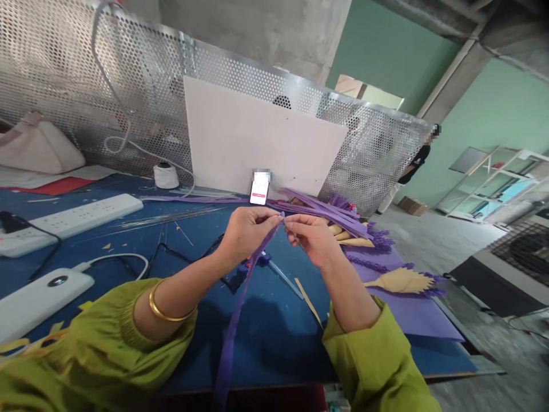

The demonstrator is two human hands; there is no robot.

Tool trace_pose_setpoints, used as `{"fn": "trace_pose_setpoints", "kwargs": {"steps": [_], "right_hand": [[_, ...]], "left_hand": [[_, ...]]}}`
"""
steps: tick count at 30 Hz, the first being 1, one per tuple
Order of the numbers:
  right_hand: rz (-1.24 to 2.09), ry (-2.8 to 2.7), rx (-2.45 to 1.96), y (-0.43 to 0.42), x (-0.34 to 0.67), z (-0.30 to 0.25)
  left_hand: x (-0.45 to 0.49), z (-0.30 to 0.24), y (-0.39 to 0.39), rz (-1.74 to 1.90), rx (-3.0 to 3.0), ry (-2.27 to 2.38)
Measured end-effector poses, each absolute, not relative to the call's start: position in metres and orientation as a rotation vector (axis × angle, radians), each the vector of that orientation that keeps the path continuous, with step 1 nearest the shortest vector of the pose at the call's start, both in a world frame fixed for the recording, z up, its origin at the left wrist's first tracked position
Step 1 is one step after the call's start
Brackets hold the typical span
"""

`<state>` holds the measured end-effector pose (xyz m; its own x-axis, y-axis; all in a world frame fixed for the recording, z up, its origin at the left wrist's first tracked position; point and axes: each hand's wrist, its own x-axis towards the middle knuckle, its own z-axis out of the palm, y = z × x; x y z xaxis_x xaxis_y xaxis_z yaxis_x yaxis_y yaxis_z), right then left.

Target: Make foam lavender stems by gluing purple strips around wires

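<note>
A long purple paper strip hangs from my fingertips down past the table's front edge. My left hand pinches its upper end between thumb and forefinger. Close against it, my right hand is closed in a pinch on the same end, where the strip looks bunched or twisted. Its other fingers curl inward. Below both hands, a blue glue gun with a clear glue stick lies on the blue table, partly hidden by the strip.
Purple flower sprigs in tan paper lie at right on purple sheets, near purple strips. A phone leans on a white board. At left are a power strip, power bank, wires and thread spool.
</note>
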<state>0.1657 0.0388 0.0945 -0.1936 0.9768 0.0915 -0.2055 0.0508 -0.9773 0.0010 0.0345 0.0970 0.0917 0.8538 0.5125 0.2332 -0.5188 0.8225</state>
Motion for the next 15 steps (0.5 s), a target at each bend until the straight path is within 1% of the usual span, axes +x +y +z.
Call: {"fn": "trace_pose_setpoints", "kwargs": {"steps": [5, 9, 12, 15], "right_hand": [[1.295, -1.217, -0.866, 0.0373, 0.1622, 0.0943], [1.167, -1.243, -0.840, 0.0367, 0.1602, 0.0937], [1.009, -1.299, -0.876, 0.0365, 0.1592, 0.0927], [0.796, -1.393, -0.934, 0.0344, 0.1578, 0.0913]], "left_hand": [[0.0017, 0.0998, 0.0327, 1.438, 1.637, 1.017], [0.0004, 0.1007, 0.0333, 1.311, 1.447, 0.917], [-0.0008, 0.0990, 0.0366, 1.210, 1.342, 0.871], [-0.0013, 0.0969, 0.0393, 1.185, 1.320, 0.896]]}}
